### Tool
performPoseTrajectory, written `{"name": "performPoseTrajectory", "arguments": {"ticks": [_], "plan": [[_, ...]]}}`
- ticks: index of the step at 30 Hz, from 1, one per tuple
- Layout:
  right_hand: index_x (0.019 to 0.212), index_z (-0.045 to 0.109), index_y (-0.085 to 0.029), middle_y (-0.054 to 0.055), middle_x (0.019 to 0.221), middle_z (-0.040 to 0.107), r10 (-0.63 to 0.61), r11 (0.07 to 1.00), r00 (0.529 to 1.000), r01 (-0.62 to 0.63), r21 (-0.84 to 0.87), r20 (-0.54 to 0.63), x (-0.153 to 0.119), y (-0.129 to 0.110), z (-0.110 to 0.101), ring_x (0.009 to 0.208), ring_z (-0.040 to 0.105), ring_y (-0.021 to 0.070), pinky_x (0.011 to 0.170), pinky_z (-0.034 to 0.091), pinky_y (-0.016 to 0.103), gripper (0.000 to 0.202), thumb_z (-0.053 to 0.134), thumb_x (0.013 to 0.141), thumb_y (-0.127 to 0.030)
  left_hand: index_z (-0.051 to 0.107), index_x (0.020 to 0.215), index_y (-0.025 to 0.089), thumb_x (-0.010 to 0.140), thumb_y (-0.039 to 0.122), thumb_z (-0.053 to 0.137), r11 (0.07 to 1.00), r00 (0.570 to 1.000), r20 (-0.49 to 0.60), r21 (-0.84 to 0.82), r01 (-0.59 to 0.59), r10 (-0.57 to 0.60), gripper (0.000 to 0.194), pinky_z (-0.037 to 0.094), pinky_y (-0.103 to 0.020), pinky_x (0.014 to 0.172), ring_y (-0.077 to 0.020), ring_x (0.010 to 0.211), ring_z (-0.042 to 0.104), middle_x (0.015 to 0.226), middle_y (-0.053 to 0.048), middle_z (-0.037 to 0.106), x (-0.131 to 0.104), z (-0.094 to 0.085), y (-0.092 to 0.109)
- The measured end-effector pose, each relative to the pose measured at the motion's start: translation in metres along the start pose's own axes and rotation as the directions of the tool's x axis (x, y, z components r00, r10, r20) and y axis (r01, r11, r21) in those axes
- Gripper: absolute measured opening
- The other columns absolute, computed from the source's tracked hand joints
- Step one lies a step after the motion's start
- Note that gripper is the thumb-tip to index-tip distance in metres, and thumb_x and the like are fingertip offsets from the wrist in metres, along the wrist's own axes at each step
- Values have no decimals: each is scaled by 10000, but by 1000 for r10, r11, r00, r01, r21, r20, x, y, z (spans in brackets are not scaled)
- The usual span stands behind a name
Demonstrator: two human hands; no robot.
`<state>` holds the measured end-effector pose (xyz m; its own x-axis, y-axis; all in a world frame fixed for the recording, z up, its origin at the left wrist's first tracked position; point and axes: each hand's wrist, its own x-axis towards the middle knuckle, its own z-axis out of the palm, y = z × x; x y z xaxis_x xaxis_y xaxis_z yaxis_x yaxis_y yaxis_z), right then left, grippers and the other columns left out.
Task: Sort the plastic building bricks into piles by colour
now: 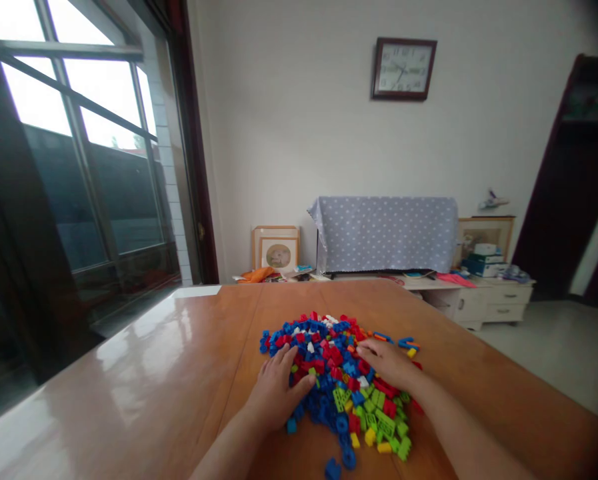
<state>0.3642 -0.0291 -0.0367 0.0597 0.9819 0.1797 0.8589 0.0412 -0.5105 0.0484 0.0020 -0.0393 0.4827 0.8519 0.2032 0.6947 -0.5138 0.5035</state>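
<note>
A careless sweep could scatter the lot

Closest to the person, a single blue brick [333, 469] lies apart from the rest, and a forearm drawn back low might knock it away. Just beyond it, blue ring-shaped pieces [349, 457] trail out of the heap; they look round enough to roll if bumped. Green bricks [386, 423] spread beside them on the right, with a few yellow ones along their near edge, and the right forearm passes close by, so a dropped elbow could push them outward.

The left hand [276, 387] rests against the left side of the heap, thumb well apart from the fingers, with nothing visibly gripped. The right hand [386, 363] reaches in from the other side, fingers stretched among the pieces; whether it pinches anything I can't tell from here. Between them sits the pile of toy bricks [335, 355], mostly blue and red, directly on the table [179, 373]. Nothing walls it in, so pressing too hard from one side would, I judge, make it slump toward the other.

Past the right hand, blue and orange sticks [407, 343] lie loose toward the table's right side. A wide outward swipe could send them toward the floor [543, 347]. Farther back, a white cabinet [499, 303] and a dotted cloth [386, 233] stand well out of reach.
</note>
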Motion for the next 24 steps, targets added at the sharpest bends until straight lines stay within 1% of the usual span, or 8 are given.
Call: {"name": "performPoseTrajectory", "arguments": {"ticks": [4,7,9,11,14,18,21,24], "plan": [[1080,734,-248,51,1052,755,-81,990,996,85,111,-31,-5,-23,-3,943,672,231,798,477,309,383,509,905,-503,459,1476,191,874,625,537,993,996,-40,-80,-85,82,747,288,-459,1186,-304,1447,343,1567,-143,373,0,2,-3],[1088,729,-238,49,1030,759,-121,972,991,131,195,-63,-4,-39,-5,932,676,237,813,490,324,389,505,909,-500,489,1445,200,881,538,575,981,990,-78,-142,-129,119,663,335,-431,1163,-292,1411,395,1532,-137,420,0,3,-3],[1071,732,-239,44,1009,760,-142,964,986,158,211,-90,0,-50,-7,920,676,239,822,492,334,385,495,916,-499,516,1404,217,884,455,593,972,984,-106,-172,-162,145,577,374,-408,1131,-274,1352,458,1467,-122,491,0,3,-1],[1069,735,-237,49,1024,758,-176,958,978,196,209,-110,10,-60,-8,944,673,248,842,492,343,388,484,920,-493,557,1330,238,881,373,596,963,978,-124,-191,-191,169,471,416,-388,1079,-256,1261,524,1372,-101,560,0,1,2],[1082,735,-225,71,1088,751,-210,957,970,229,179,-122,37,-71,-6,1019,660,261,883,488,345,407,472,920,-490,605,1189,252,877,303,581,962,976,-128,-191,-197,174,317,452,-368,999,-242,1139,569,1246,-80,602,1,-3,7],[1080,726,-213,83,1093,752,-175,981,983,179,72,-55,89,-83,8,1024,660,244,885,479,319,425,438,933,-489,616,1084,249,859,317,602,976,981,-132,-145,-163,144,236,460,-361,939,-249,1065,568,1163,-78,605,1,-7,12],[1068,727,-211,81,1134,742,-155,988,988,154,30,8,130,-90,24,1070,646,238,917,459,308,418,481,913,-511,619,1089,252,855,412,624,982,981,-146,-118,-148,130,283,458,-378,928,-263,1052,564,1152,-83,605,-1,-7,13],[1125,710,-206,92,1182,726,-124,992,987,125,-1,105,164,-96,39,1116,635,244,951,446,309,469,540,873,-563,608,1200,270,836,590,617,983,981,-141,-112,-148,132,485,440,-421,972,-296,1130,543,1237,-94,588,-3,-8,14]]}}
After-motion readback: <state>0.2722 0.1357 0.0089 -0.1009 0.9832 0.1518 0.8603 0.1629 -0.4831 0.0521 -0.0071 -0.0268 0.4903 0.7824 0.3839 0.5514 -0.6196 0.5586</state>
